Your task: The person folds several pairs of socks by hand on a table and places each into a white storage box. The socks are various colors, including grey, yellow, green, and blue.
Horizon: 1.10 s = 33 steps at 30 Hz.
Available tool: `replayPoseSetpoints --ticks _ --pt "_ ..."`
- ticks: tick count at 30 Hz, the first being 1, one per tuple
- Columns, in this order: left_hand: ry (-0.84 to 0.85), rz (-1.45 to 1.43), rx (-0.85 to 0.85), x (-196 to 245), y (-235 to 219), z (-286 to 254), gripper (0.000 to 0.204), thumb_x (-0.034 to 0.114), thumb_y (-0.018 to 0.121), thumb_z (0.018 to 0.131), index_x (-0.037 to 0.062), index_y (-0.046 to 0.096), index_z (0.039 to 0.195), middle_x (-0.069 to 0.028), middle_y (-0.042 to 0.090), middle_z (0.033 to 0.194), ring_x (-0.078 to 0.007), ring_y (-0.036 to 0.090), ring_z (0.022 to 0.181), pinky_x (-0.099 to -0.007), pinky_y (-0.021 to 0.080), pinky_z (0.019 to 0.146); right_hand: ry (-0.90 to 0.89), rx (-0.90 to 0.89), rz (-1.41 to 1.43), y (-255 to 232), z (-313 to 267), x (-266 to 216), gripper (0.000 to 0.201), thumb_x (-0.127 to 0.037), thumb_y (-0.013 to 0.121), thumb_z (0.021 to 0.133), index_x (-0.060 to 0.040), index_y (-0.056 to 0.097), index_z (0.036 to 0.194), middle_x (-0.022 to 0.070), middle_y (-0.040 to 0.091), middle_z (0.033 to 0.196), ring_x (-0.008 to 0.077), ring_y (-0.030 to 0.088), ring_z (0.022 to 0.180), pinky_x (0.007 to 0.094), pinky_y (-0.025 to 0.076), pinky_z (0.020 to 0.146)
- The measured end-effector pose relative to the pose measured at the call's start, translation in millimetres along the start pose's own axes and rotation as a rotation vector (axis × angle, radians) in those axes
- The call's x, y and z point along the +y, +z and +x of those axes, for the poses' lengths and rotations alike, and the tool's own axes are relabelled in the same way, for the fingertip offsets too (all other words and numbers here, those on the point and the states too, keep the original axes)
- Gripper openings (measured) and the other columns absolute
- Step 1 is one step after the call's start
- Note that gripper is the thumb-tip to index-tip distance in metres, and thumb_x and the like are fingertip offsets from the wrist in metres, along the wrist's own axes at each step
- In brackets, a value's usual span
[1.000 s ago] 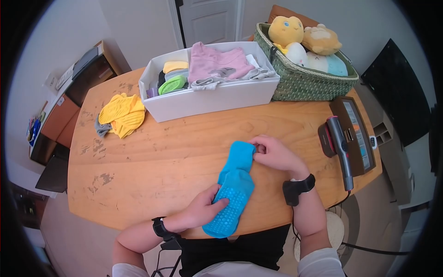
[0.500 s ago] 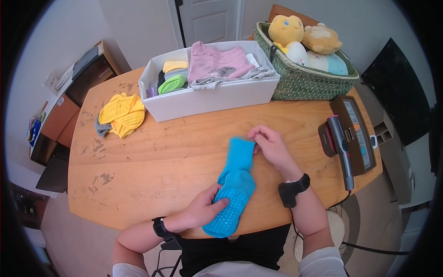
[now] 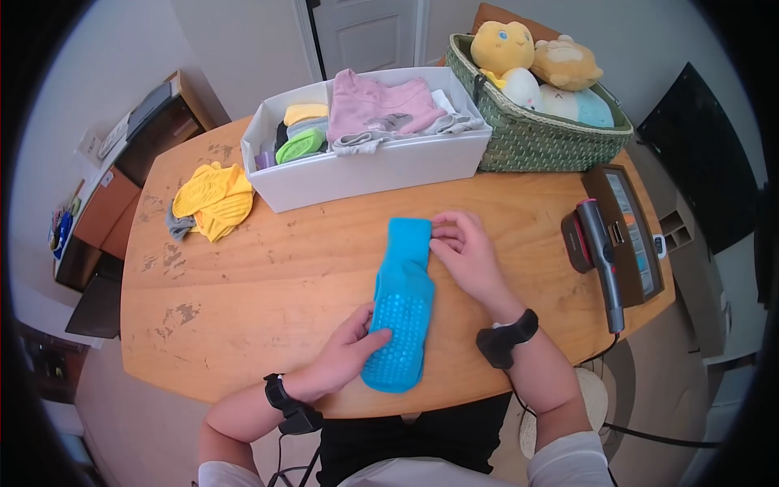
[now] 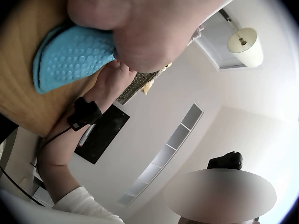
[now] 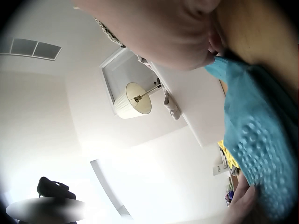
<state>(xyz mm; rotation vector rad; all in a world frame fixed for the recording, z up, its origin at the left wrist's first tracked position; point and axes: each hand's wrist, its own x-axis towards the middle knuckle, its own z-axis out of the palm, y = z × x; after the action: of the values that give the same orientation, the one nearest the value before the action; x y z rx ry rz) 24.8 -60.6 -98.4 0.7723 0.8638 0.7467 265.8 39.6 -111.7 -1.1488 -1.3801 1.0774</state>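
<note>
A blue grip sock [image 3: 402, 304] with raised dots on its sole stretches lengthwise before me, its toe near the front edge of the table. At the toe, a second blue layer shows behind the dotted one in the left wrist view. My left hand [image 3: 345, 353] grips the sock's left side, thumb over the dots. At the cuff's right edge, my right hand [image 3: 471, 256] pinches the fabric between thumb and fingers. The right wrist view shows the sock [image 5: 254, 126] drawn out from those fingertips.
Yellow and grey clothing [image 3: 213, 201] lies at the left. Behind stands a white divided box [image 3: 373, 174] of folded clothes, beside a green woven basket [image 3: 552, 146] of plush toys. A corded handheld appliance [image 3: 600, 252] and a brown case [image 3: 629, 235] are at the right.
The sock has shifted away from me and slightly left, and now lies straighter and flatter. Both hands moved with it, the right one still at the cuff.
</note>
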Motion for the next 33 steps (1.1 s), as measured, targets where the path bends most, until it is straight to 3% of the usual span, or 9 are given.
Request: replayPoseSetpoints --ticks 5,7,14,16,19,26,29,31,33 --pt "0.007 -0.017 -0.026 -2 -6 2 0.042 0.003 0.059 0.105 0.0009 0.045 0.145 -0.0079 0.07 0.121 -0.0132 0.068 0.106 -0.0305 0.057 0.093 -0.058 0.04 -0.363 -1 -7 -20 0.021 -0.017 0.073 0.096 -0.0015 0.069 0.11 0.0045 0.065 0.093 0.0126 0.065 0.087 0.0294 0.055 0.076" --pt "0.037 -0.026 -0.012 -1 -6 2 0.04 0.001 0.061 0.103 0.0014 0.047 0.141 -0.0076 0.073 0.117 -0.0125 0.07 0.103 -0.0299 0.057 0.092 0.208 -0.173 -0.204 -1 -11 -31 0.031 -0.029 0.077 0.095 0.0007 0.072 0.105 0.0032 0.067 0.085 0.0108 0.063 0.079 0.0284 0.053 0.071" --pt "0.086 -0.043 -0.006 5 -7 1 0.04 -0.002 0.067 0.099 0.0028 0.051 0.135 -0.0079 0.074 0.115 -0.0122 0.07 0.103 -0.0299 0.058 0.092 0.207 -0.476 -0.133 -12 -14 -25 0.035 -0.031 0.081 0.093 0.0009 0.072 0.106 0.0008 0.07 0.087 0.0083 0.062 0.079 0.0273 0.052 0.07" --pt "0.104 -0.02 -0.038 3 -9 2 0.041 -0.003 0.069 0.098 0.003 0.052 0.135 -0.0085 0.074 0.117 -0.0124 0.07 0.104 -0.0301 0.058 0.093 0.202 -0.522 0.143 -11 -15 -21 0.029 -0.024 0.078 0.096 -0.0007 0.07 0.111 0.0002 0.071 0.095 0.0082 0.065 0.083 0.026 0.052 0.07" --pt "0.119 0.021 -0.035 3 -9 2 0.041 -0.003 0.069 0.097 0.0018 0.052 0.135 -0.0094 0.073 0.119 -0.0128 0.07 0.104 -0.0298 0.058 0.093 0.41 -0.488 0.197 -10 -14 -42 0.021 -0.014 0.074 0.099 -0.002 0.067 0.115 -0.0014 0.072 0.095 0.0061 0.066 0.084 0.0235 0.053 0.072" --pt "0.078 0.146 0.026 1 -11 3 0.049 0.001 0.069 0.099 -0.0013 0.045 0.141 -0.0098 0.072 0.115 -0.0132 0.07 0.1 -0.0283 0.058 0.088 0.439 -0.436 -0.012 -6 -16 -26 0.022 -0.017 0.065 0.104 -0.0002 0.066 0.118 0.0018 0.071 0.09 0.0074 0.066 0.075 0.0238 0.052 0.063" --pt "0.064 0.341 0.027 11 -9 -3 0.058 -0.001 0.069 0.098 0.0023 0.038 0.147 -0.0113 0.071 0.117 -0.0154 0.07 0.104 -0.0313 0.057 0.092 0.391 -0.428 -0.052 -5 -15 -25 0.021 -0.017 0.064 0.104 -0.0006 0.066 0.117 0.0021 0.07 0.085 0.0075 0.065 0.068 0.0237 0.051 0.06" --pt "0.064 0.622 0.043 23 -4 -11 0.065 -0.002 0.067 0.099 0.0045 0.032 0.152 -0.01 0.07 0.111 -0.0144 0.07 0.099 -0.0301 0.057 0.089 0.39 -0.387 -0.061 -4 -15 -24 0.02 -0.02 0.064 0.105 -0.0023 0.067 0.114 -0.0007 0.068 0.085 0.0058 0.063 0.067 0.0217 0.048 0.056" --pt "0.127 0.632 0.063 21 -7 -13 0.062 -0.001 0.066 0.099 0.0034 0.033 0.151 -0.01 0.07 0.106 -0.0132 0.069 0.092 -0.0288 0.056 0.081 0.397 -0.361 -0.054 -4 -13 -23 0.021 -0.02 0.065 0.104 -0.0023 0.066 0.114 -0.0007 0.068 0.085 0.0058 0.063 0.066 0.0215 0.048 0.055"
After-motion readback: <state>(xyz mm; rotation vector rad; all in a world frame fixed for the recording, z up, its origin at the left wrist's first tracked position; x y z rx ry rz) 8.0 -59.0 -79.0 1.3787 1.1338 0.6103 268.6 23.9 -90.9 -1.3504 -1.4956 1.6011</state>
